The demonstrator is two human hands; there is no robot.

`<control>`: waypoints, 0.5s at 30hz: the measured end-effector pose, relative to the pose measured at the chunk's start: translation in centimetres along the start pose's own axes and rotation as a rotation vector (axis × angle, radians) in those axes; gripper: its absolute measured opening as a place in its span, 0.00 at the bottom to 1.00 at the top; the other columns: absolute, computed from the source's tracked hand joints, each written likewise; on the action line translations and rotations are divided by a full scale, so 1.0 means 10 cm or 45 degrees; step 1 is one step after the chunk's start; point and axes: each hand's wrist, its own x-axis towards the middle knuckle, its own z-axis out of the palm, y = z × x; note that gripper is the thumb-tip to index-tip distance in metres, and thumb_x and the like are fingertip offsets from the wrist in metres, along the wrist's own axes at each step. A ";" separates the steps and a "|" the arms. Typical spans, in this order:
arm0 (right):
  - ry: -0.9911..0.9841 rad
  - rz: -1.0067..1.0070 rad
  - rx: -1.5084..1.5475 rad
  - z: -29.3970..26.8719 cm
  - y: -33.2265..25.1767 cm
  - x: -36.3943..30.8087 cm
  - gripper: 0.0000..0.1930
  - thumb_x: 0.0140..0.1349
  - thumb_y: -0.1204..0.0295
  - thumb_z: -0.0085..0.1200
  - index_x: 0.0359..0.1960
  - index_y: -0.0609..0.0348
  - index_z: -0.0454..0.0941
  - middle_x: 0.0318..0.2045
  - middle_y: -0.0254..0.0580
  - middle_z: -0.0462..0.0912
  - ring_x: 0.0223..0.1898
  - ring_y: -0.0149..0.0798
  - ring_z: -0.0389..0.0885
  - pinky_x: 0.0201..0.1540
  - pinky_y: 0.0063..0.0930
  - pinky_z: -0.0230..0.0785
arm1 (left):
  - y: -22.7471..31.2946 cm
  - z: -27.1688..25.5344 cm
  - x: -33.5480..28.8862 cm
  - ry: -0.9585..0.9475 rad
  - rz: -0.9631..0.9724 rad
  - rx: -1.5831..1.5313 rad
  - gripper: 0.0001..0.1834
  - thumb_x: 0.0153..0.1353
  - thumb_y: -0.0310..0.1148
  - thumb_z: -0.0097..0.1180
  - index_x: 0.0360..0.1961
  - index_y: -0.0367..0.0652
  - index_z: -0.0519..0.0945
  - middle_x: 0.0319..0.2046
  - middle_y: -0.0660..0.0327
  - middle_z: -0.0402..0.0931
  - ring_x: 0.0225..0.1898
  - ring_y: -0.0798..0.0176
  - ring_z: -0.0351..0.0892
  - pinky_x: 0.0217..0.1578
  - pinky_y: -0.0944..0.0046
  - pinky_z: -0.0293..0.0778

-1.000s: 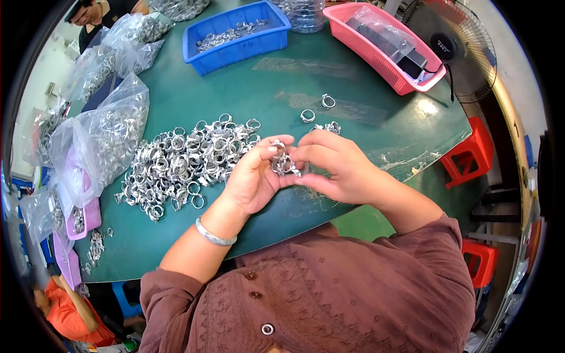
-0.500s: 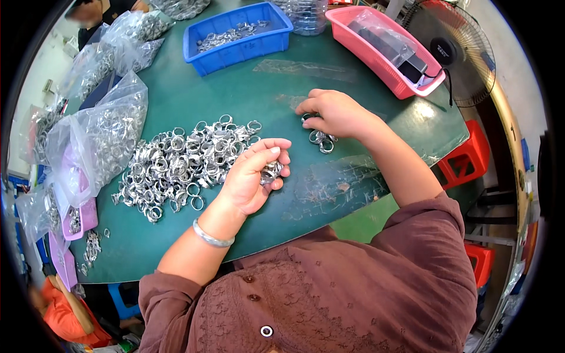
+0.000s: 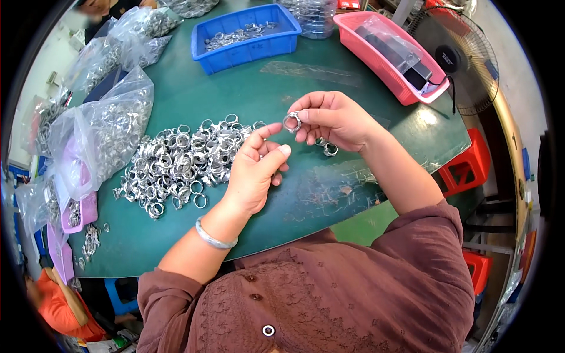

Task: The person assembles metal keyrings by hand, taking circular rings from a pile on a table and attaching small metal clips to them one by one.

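Note:
My right hand pinches a silver-coloured ring between thumb and fingers, above the table. Just below it, a few more rings lie on the green tabletop, partly covered by the hand. Facing it is my left hand, index finger stretched toward the held ring and the other fingers curled. Rings showed in that palm a moment ago; the palm is now turned from view, and none lie beneath it. Left of this hand spreads a large heap of silver-coloured rings.
A blue bin holding rings stands at the back, near a pink basket and a fan. Clear bags of rings and purple trays line the left side. Red stools stand right; other people are at left.
My right hand has lifted a ring from the small group and brought it left toward my other hand. My left hand has turned, its index finger now extended and its palm hidden.

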 end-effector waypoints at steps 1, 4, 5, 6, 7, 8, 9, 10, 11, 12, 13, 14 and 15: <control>-0.003 0.000 0.000 0.03 0.02 -0.01 0.08 0.59 0.75 0.50 0.38 0.66 0.73 0.31 0.42 0.79 0.28 0.30 0.78 0.29 0.19 0.71 | 0.00 0.01 0.00 0.009 0.146 0.125 0.24 0.54 0.27 0.57 0.53 0.41 0.67 0.25 0.68 0.69 0.25 0.76 0.67 0.23 0.75 0.64; -0.059 -0.021 0.137 0.11 0.06 -0.01 0.08 0.59 0.76 0.50 0.39 0.65 0.72 0.34 0.43 0.78 0.28 0.30 0.77 0.30 0.19 0.71 | -0.04 -0.05 0.03 0.049 0.483 0.401 0.25 0.52 0.23 0.58 0.54 0.40 0.69 0.24 0.70 0.67 0.25 0.78 0.64 0.25 0.77 0.62; -0.067 -0.020 0.138 0.13 0.08 0.00 0.08 0.59 0.76 0.50 0.39 0.65 0.72 0.34 0.43 0.78 0.28 0.30 0.77 0.30 0.19 0.71 | -0.06 -0.07 0.04 0.056 0.707 0.558 0.25 0.51 0.23 0.58 0.53 0.40 0.70 0.24 0.70 0.66 0.25 0.79 0.63 0.26 0.78 0.62; -0.065 -0.031 0.168 0.12 0.09 0.00 0.08 0.59 0.76 0.50 0.39 0.65 0.72 0.33 0.43 0.78 0.28 0.30 0.77 0.29 0.19 0.71 | -0.06 -0.06 0.04 0.056 0.706 0.559 0.25 0.51 0.23 0.58 0.53 0.40 0.70 0.24 0.70 0.66 0.25 0.79 0.63 0.26 0.78 0.62; -0.063 -0.042 0.197 0.12 0.11 0.00 0.08 0.59 0.76 0.50 0.39 0.65 0.72 0.33 0.43 0.79 0.28 0.30 0.77 0.29 0.19 0.70 | -0.05 -0.05 0.04 0.062 0.752 0.603 0.24 0.51 0.22 0.59 0.52 0.40 0.71 0.24 0.71 0.65 0.25 0.79 0.62 0.27 0.78 0.62; -0.063 -0.041 0.198 0.11 0.13 0.00 0.08 0.59 0.76 0.50 0.39 0.65 0.72 0.33 0.43 0.79 0.28 0.30 0.77 0.29 0.19 0.70 | -0.05 -0.04 0.04 0.067 0.798 0.647 0.24 0.50 0.22 0.59 0.50 0.39 0.73 0.24 0.71 0.65 0.25 0.78 0.62 0.28 0.78 0.62; -0.073 -0.050 0.222 0.11 0.15 0.01 0.08 0.59 0.76 0.50 0.39 0.66 0.72 0.33 0.42 0.79 0.27 0.30 0.77 0.28 0.19 0.70 | -0.05 -0.04 0.04 0.070 0.798 0.646 0.24 0.50 0.22 0.59 0.50 0.39 0.73 0.24 0.71 0.65 0.25 0.78 0.62 0.28 0.78 0.62; -0.084 -0.059 0.245 0.11 0.17 0.01 0.08 0.59 0.76 0.50 0.39 0.66 0.72 0.33 0.42 0.79 0.27 0.30 0.77 0.27 0.19 0.69 | -0.06 -0.05 0.05 0.090 0.816 0.647 0.22 0.50 0.22 0.59 0.49 0.39 0.74 0.24 0.70 0.66 0.26 0.78 0.62 0.29 0.77 0.62; -0.085 -0.057 0.245 0.11 0.19 0.01 0.08 0.59 0.76 0.50 0.39 0.66 0.72 0.33 0.42 0.79 0.27 0.30 0.77 0.27 0.19 0.69 | -0.07 -0.06 0.06 0.111 0.835 0.647 0.21 0.49 0.22 0.60 0.47 0.39 0.75 0.24 0.70 0.66 0.26 0.77 0.63 0.29 0.76 0.63; -0.088 -0.060 0.242 0.11 0.20 0.00 0.09 0.59 0.76 0.49 0.40 0.65 0.72 0.33 0.43 0.79 0.26 0.30 0.77 0.27 0.19 0.69 | -0.07 -0.07 0.07 0.116 0.833 0.647 0.21 0.49 0.22 0.60 0.47 0.39 0.75 0.24 0.70 0.66 0.26 0.77 0.63 0.29 0.76 0.63; -0.090 -0.063 0.239 0.12 0.22 0.00 0.09 0.60 0.75 0.49 0.41 0.64 0.72 0.34 0.44 0.79 0.26 0.31 0.78 0.27 0.19 0.70 | -0.07 -0.08 0.09 0.125 0.860 0.676 0.19 0.50 0.22 0.60 0.46 0.40 0.76 0.24 0.69 0.66 0.26 0.76 0.64 0.30 0.76 0.64; -0.094 -0.060 0.240 0.14 0.22 0.00 0.09 0.60 0.75 0.49 0.41 0.64 0.72 0.34 0.44 0.79 0.26 0.31 0.78 0.27 0.19 0.70 | -0.07 -0.09 0.09 0.133 0.886 0.705 0.18 0.50 0.23 0.60 0.44 0.40 0.77 0.24 0.68 0.67 0.27 0.74 0.64 0.31 0.75 0.64; -0.079 -0.065 0.252 0.15 0.21 -0.01 0.09 0.59 0.76 0.49 0.41 0.65 0.72 0.33 0.43 0.79 0.26 0.31 0.78 0.26 0.19 0.69 | -0.07 -0.09 0.09 0.135 0.885 0.706 0.18 0.50 0.23 0.60 0.44 0.40 0.77 0.24 0.68 0.67 0.27 0.74 0.64 0.31 0.75 0.64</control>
